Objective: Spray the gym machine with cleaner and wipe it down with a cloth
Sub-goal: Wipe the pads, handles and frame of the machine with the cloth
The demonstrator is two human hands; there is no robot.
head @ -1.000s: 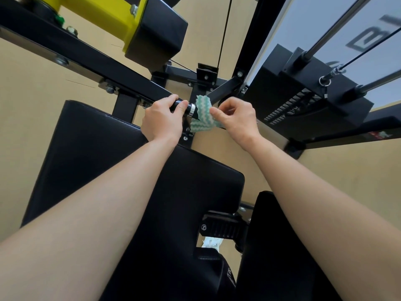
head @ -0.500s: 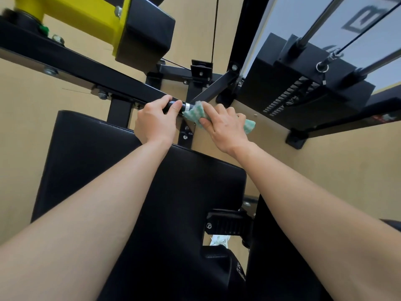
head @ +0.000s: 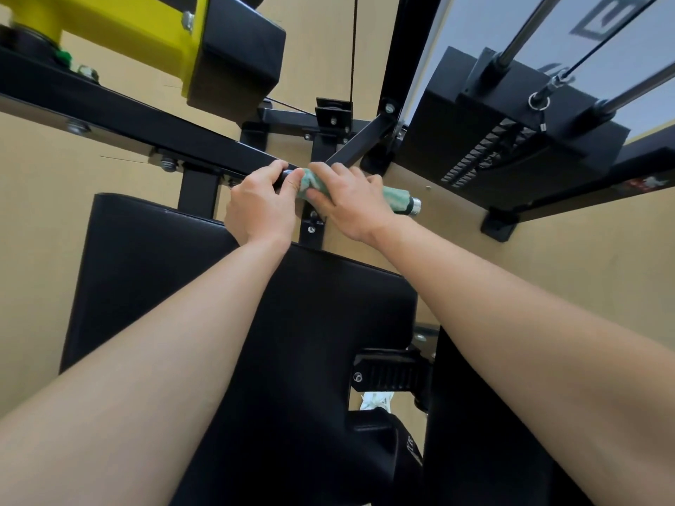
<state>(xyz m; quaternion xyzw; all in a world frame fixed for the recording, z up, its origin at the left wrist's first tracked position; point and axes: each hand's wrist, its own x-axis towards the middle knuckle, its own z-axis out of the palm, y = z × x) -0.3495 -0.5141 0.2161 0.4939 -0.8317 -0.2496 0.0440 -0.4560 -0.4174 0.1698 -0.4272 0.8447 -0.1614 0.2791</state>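
Since half a second ago the right hand [head: 352,204] has closed down over the cloth [head: 398,198]. The cloth now lies wrapped round the handle [head: 286,174] rather than bunched against it. Its fingers curl over the green-and-white fabric and clamp it to the bar. The cloth pokes out on both sides of the fist, and the handle's metal end cap [head: 414,205] shows just past it on the right.

Just beside it, thumb nearly touching the cloth, the left hand [head: 261,206] grips the bare black part of the same handle.

The handle juts from the end of the machine's black frame beam [head: 146,118], above the top edge of the black pad [head: 204,286]. A yellow housing [head: 128,27] sits over the beam at upper left, and the weight stack [head: 511,147] is at upper right.
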